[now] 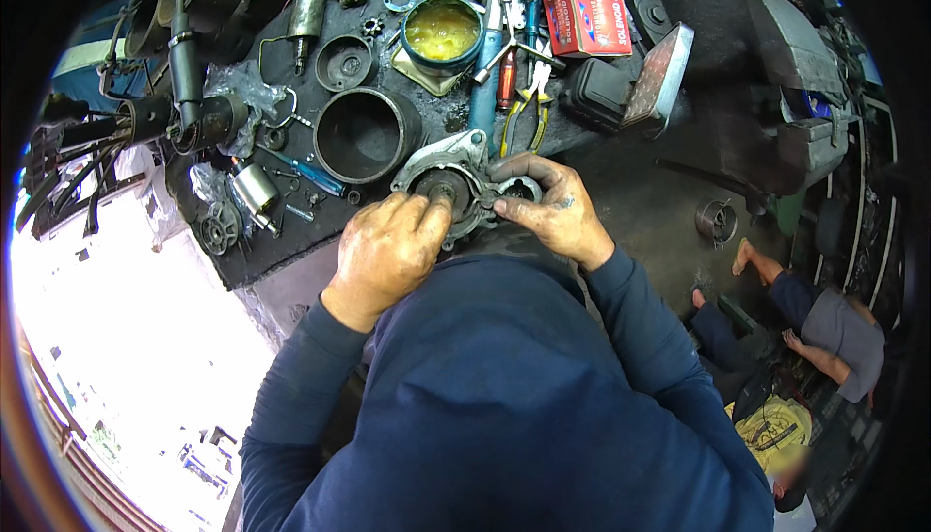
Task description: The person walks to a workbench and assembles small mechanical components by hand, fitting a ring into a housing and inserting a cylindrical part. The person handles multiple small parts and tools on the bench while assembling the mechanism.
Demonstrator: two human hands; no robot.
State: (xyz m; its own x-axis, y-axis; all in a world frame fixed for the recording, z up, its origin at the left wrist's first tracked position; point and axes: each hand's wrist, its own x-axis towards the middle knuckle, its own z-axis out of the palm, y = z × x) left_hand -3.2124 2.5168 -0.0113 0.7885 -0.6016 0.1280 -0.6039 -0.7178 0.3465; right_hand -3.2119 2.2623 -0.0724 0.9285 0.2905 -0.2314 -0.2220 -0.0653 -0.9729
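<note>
At the bench (438, 117), the housing (469, 183) faces up, crosswise.

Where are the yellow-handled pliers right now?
In the head view, the yellow-handled pliers lie right of centre near the top, between the red-handled screwdriver and the black box-shaped part, beyond the right hand.

A grimy, black-topped workbench (254, 255) stands beside a dull, dark-grey floor (645, 207). Glaring white light (126, 338) floods the left, where the overexposed surface seems to be ground. Long, narrow, pale strips (859, 231) line the shadowy right side.
</note>
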